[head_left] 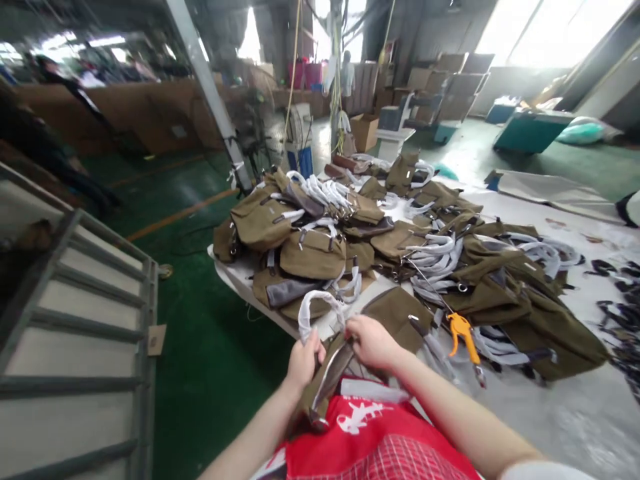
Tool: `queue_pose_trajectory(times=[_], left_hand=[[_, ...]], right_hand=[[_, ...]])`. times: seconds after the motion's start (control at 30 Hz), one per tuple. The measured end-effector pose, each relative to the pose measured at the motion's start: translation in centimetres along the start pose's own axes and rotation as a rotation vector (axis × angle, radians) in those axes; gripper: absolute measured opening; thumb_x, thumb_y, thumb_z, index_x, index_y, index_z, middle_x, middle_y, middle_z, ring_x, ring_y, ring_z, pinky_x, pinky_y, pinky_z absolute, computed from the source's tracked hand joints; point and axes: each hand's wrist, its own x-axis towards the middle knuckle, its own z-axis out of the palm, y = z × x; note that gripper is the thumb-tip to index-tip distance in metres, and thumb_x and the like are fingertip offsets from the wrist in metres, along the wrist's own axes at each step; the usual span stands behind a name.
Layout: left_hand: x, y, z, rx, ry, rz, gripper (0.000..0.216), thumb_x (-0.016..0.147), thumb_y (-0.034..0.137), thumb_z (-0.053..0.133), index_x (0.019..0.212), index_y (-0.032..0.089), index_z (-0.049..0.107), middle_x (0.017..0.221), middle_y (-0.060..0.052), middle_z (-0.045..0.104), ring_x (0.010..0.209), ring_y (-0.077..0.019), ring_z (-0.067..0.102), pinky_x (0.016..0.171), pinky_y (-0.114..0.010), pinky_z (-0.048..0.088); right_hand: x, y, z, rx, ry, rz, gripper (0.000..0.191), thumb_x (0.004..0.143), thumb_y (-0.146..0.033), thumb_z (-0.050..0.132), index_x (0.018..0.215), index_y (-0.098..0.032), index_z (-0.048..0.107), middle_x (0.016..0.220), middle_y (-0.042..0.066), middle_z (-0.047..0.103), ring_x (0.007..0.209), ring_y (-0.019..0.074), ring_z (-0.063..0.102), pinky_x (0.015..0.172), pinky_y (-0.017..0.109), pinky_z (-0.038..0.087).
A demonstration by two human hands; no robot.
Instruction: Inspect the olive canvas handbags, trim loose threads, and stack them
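Note:
An olive-green bag (395, 313) lies at the table's near edge, partly against my red apron. Its handle (313, 308), wrapped in whitish plastic, arches up between my hands. My left hand (303, 360) is closed round the left end of this handle. My right hand (373, 341) pinches at the handle's other end, where it meets the bag; the fingertips hide the exact spot. Below my hands an open edge of the bag with a grey lining shows.
Several more olive bags (313, 253) with wrapped handles are piled on the white table (565, 413). An orange air blow gun (464, 337) lies to the right. Black small parts (620, 313) sit at the far right. A metal-framed cart (85, 320) stands on my left.

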Motion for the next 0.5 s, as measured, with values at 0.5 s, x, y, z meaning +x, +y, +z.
queue_pose_trajectory(times=[0.5], left_hand=[[1.5, 5.3, -8.1, 1.256, -0.019, 0.132, 0.013, 0.072, 0.017, 0.060, 0.081, 0.019, 0.070, 0.091, -0.013, 0.074, 0.087, -0.0293, 0.069, 0.075, -0.035, 0.049]], right_hand=[[-2.6, -2.7, 1.0, 0.072, 0.103, -0.360, 0.011, 0.084, -0.028, 0.061, 0.079, -0.025, 0.070, 0.085, 0.003, 0.073, 0.089, 0.0202, 0.066, 0.103, 0.037, 0.040]])
